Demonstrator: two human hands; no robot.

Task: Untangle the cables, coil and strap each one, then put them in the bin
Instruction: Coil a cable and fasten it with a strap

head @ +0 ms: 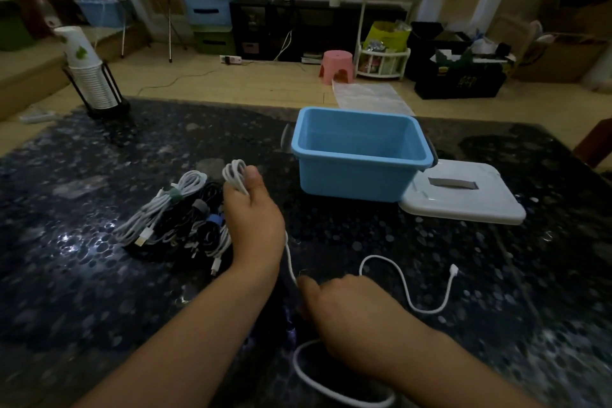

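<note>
Head view: white cable (405, 281) loops are clamped by the left hand (253, 219) at centre frame, the slack pinched by the right hand (344, 315); loops may spring loose if grip slackens. Blue bin (361, 156) is seen upper right.

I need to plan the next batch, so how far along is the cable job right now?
Done: several coiled, strapped cables lie in a pile on the table. In hand: the left hand holds the loops of a white cable while the right hand pinches its loose length, with a tail trailing across the table. Left: strapping this one and binning everything; the blue bin looks empty, its lid beside it.
</note>
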